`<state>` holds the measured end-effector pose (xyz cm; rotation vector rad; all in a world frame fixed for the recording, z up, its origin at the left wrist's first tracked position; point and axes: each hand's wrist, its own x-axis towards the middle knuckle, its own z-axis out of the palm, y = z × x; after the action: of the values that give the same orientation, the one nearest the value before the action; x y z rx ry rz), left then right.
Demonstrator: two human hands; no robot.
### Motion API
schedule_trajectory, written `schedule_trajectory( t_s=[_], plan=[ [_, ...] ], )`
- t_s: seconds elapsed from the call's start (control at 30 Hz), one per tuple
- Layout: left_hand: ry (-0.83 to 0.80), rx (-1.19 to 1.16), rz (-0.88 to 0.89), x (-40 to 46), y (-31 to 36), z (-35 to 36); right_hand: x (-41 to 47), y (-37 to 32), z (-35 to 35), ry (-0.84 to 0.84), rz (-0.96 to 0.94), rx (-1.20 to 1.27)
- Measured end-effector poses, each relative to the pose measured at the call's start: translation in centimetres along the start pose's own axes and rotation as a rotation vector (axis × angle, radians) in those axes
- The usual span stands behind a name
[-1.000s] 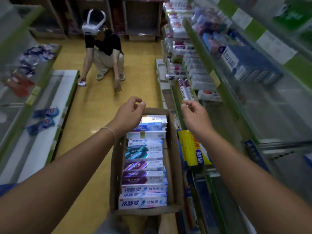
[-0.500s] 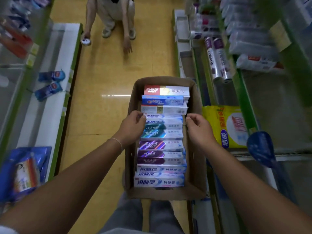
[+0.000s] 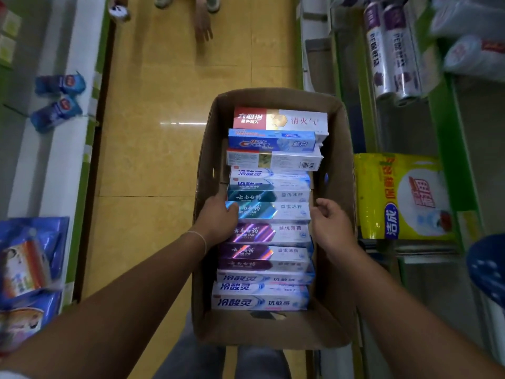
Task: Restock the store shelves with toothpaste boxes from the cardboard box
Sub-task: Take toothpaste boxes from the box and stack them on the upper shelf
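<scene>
An open cardboard box (image 3: pixel 337 269) stands on the floor between the shelves, packed with a row of several toothpaste boxes lying crosswise. My left hand (image 3: pixel 216 222) grips the left end of a teal holographic toothpaste box (image 3: pixel 273 210) in the middle of the row, thumb on top. My right hand (image 3: pixel 332 228) curls its fingers against the right end of the same box. Purple toothpaste boxes (image 3: pixel 262 233) lie just nearer to me, and blue-and-white ones (image 3: pixel 259 302) fill the near end.
A green-edged shelf on the right holds a yellow bag pack (image 3: pixel 401 195) and rolls of plastic wrap (image 3: pixel 390 50). The left shelf carries blue packets (image 3: pixel 54 99). Another person's hand (image 3: pixel 203 23) touches the yellow floor ahead. My knees are below the cardboard box.
My head has tipped further down and the box now fills the view. Both hands dropped from the air into the box and closed in on the ends of the teal toothpaste box.
</scene>
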<state>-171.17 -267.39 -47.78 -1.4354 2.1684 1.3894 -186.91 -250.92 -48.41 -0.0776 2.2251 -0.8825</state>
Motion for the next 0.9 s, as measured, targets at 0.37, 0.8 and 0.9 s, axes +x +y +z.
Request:
schedule_trajectory(
  t_s=[0.37, 0.8, 0.9],
  plan=[
    [-0.015, -0.208, -0.345, 4.4, -0.6, 2.3, 3.8, 1.3, 1.7, -0.114, 0.041, -0.011],
    [0.097, -0.455, -0.27, 4.3, -0.7, 2.7, 4.0, 1.1, 2.0, -0.055, -0.036, 0.144],
    [0.09, -0.442, -0.247, 4.3, -0.8, 2.5, 4.7, 0.5, 2.1, -0.03, -0.015, 0.21]
  ],
)
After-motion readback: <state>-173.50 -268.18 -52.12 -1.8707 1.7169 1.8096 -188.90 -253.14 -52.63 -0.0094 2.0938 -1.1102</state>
